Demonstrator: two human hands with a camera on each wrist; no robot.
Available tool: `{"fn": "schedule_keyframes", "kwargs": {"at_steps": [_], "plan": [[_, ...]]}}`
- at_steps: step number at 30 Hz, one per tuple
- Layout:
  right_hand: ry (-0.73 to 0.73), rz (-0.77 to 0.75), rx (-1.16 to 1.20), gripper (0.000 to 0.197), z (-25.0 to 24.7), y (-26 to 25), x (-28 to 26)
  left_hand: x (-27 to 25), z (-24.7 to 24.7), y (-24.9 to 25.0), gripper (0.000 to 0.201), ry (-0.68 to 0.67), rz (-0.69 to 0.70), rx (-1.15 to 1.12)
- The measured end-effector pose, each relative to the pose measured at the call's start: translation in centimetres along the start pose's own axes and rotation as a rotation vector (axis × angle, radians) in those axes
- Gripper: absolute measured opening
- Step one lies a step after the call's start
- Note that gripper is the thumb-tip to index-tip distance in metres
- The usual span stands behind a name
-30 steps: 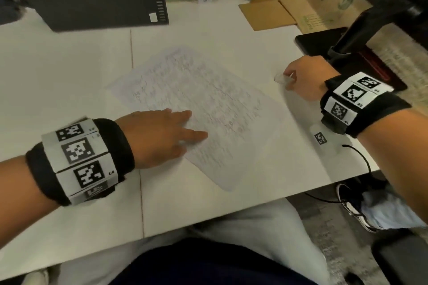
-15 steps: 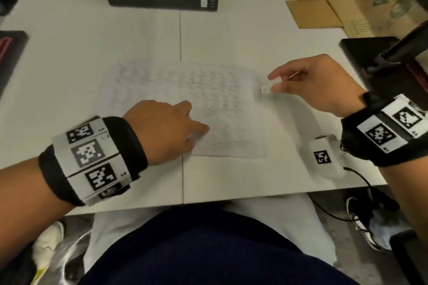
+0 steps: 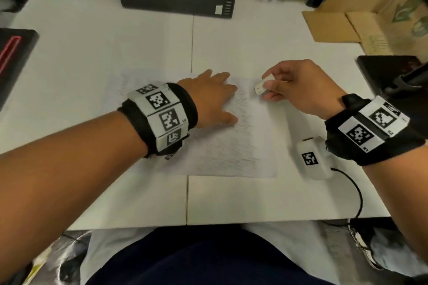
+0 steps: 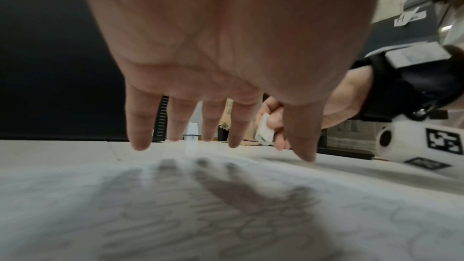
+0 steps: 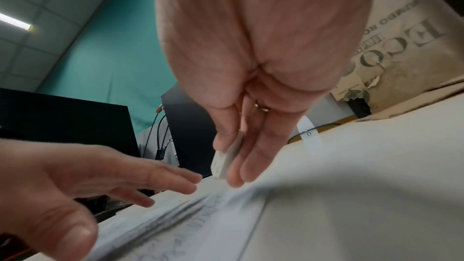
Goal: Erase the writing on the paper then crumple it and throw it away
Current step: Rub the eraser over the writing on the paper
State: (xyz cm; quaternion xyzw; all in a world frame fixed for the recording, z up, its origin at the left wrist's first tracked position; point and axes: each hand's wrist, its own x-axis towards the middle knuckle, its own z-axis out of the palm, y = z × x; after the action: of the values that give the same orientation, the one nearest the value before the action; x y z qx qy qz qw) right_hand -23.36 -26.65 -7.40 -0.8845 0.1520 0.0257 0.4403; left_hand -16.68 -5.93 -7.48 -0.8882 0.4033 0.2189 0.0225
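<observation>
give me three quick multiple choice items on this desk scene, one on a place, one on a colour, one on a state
1. Where is the eraser?
A. in the right hand
B. lying on the paper
C. under the left hand

2. What colour is the eraser?
A. black
B. white
C. red

3. What state is the paper in?
A. crumpled into a ball
B. folded in half
C. flat, writing on it

Key:
1 A, the right hand pinches the eraser just above the paper's far right part.
2 B, the eraser shows white in the head and right wrist views.
3 C, the paper lies flat on the table under the left hand, with lines of writing visible.
</observation>
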Motion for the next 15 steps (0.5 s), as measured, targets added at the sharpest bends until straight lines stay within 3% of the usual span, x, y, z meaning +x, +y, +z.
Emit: {"fn": "schedule_keyframes", "kwargs": {"at_steps": [4, 9, 15], "plan": [[0.02, 0.006, -0.136, 0.012, 0.0, 0.5, 0.5, 0.8, 0.7, 0.3, 0.099, -0.04, -0.008, -0.001], [0.017, -0.175, -0.525, 0.024, 0.5, -0.8, 1.0, 2.0, 1.0, -0.5, 0.12, -0.119, 0.014, 0.036], [-0.059, -0.23, -0.627, 0.028, 1.3, -1.4, 2.0, 2.4, 1.3, -0.6, 0.127, -0.169, 0.03, 0.061]]}}
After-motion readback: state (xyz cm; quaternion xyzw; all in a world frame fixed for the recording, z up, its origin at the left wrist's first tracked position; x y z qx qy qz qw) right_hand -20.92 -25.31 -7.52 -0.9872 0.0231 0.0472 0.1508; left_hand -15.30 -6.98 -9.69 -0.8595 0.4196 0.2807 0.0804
